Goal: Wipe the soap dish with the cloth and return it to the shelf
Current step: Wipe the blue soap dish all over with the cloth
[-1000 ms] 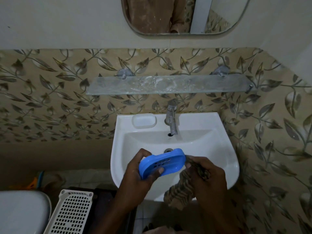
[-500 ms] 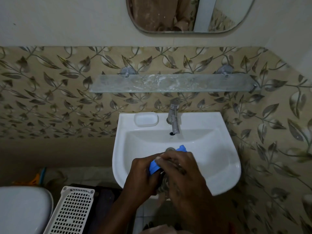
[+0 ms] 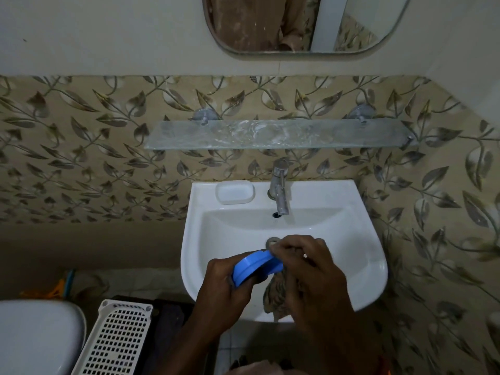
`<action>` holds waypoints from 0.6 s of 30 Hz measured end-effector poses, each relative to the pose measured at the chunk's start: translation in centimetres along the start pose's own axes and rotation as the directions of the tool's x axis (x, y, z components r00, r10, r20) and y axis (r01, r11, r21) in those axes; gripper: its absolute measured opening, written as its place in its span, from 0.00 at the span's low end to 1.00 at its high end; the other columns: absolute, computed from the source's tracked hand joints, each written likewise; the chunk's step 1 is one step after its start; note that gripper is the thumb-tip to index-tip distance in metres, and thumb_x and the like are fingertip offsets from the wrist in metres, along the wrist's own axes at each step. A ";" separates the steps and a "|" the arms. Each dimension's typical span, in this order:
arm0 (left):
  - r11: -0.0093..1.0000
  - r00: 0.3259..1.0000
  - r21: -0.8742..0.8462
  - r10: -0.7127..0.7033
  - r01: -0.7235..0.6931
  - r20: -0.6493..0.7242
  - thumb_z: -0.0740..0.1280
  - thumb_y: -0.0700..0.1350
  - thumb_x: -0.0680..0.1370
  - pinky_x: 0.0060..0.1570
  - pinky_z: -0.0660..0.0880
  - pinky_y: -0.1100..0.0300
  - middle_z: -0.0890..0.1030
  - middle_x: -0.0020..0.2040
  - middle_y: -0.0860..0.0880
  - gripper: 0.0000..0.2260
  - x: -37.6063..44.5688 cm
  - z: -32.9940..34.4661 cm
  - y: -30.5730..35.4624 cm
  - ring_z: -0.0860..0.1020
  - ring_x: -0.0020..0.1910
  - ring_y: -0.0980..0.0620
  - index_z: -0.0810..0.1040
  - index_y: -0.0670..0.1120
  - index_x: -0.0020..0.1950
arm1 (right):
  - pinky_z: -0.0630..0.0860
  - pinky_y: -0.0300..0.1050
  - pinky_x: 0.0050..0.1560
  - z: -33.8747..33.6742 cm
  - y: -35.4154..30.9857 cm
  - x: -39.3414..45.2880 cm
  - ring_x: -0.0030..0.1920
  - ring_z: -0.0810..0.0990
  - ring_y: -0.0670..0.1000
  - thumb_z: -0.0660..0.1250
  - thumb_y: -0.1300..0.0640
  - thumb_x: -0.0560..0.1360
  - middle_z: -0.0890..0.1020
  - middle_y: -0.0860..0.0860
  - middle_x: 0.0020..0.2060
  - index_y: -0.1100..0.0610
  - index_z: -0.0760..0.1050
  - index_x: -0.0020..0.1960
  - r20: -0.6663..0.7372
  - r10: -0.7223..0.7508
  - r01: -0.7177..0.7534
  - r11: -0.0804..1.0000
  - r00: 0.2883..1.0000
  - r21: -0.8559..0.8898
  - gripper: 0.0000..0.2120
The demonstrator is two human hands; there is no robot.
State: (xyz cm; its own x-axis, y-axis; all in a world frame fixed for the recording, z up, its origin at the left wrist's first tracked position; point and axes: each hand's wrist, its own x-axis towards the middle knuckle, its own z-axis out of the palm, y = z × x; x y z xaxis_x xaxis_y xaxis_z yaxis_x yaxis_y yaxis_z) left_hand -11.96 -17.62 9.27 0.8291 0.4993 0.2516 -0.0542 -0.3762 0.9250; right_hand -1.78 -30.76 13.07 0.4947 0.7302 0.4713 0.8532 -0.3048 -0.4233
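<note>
A blue soap dish [image 3: 254, 267] tilts on edge above the near half of a white basin [image 3: 359, 239], its left end clamped in the grip of the left hand [image 3: 224, 288]. The right hand [image 3: 311, 272] closes on a striped brown cloth [image 3: 278, 296], pressing it to the dish's right end while the rest hangs below. Farther off stand a metal tap [image 3: 278, 188] and a bare glass shelf [image 3: 276, 133] on leaf-patterned tiles. Both forearms reach in from the near edge.
</note>
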 end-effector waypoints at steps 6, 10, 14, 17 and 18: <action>1.000 0.999 -0.018 0.002 -0.003 -0.041 0.68 0.44 0.75 0.46 0.79 0.70 0.86 0.45 0.60 0.13 -0.5 -0.2 0.2 0.85 0.44 0.56 0.81 0.57 0.57 | 0.80 0.49 0.51 -0.4 0.0 -0.2 0.48 0.81 0.57 0.80 0.70 0.58 0.84 0.62 0.44 0.65 0.80 0.54 -0.025 -0.041 0.041 0.999 0.999 0.001 0.25; 1.000 0.998 -0.005 -0.010 0.010 -0.060 0.70 0.32 0.75 0.46 0.78 0.70 0.86 0.45 0.57 0.20 -0.5 -0.1 0.1 0.85 0.43 0.55 0.82 0.58 0.56 | 0.78 0.45 0.53 -0.3 -0.4 -0.2 0.49 0.79 0.54 0.80 0.76 0.54 0.83 0.61 0.47 0.67 0.82 0.52 -0.069 0.026 -0.024 0.999 0.997 0.035 0.27; 0.999 0.997 -0.049 0.020 -0.024 -0.071 0.67 0.38 0.76 0.40 0.75 0.74 0.82 0.35 0.64 0.15 -0.2 -0.1 0.9 0.80 0.35 0.65 0.82 0.59 0.43 | 0.78 0.50 0.54 0.6 -2.9 -0.9 0.55 0.80 0.53 0.73 0.73 0.65 0.78 0.52 0.55 0.57 0.79 0.58 -0.024 -0.047 0.050 0.978 0.999 0.201 0.24; 0.999 0.992 -0.045 -0.010 0.004 -0.122 0.69 0.42 0.76 0.39 0.77 0.72 0.83 0.36 0.62 0.16 -0.3 -0.4 1.2 0.82 0.35 0.63 0.83 0.67 0.48 | 0.76 0.38 0.54 -0.3 -1.4 -0.2 0.51 0.78 0.42 0.72 0.70 0.69 0.82 0.49 0.48 0.58 0.82 0.52 -0.127 0.086 -0.052 0.967 0.988 0.251 0.14; 0.999 0.990 -0.033 -0.018 0.013 -0.140 0.70 0.41 0.76 0.38 0.78 0.72 0.84 0.36 0.60 0.19 -0.5 -0.4 1.0 0.82 0.35 0.61 0.83 0.68 0.49 | 0.77 0.40 0.54 -0.6 -0.7 0.0 0.51 0.77 0.44 0.77 0.72 0.64 0.83 0.52 0.48 0.60 0.81 0.53 -0.134 0.104 -0.077 0.978 0.986 0.193 0.19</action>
State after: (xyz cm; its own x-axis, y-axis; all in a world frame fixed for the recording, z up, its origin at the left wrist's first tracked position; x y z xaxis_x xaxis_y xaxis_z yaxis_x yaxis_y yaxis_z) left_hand -12.63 -17.91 10.20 0.7440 0.6100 0.2725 -0.0617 -0.3434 0.9372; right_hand -2.28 -30.94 13.80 0.5981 0.6063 0.5241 0.7646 -0.2358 -0.5998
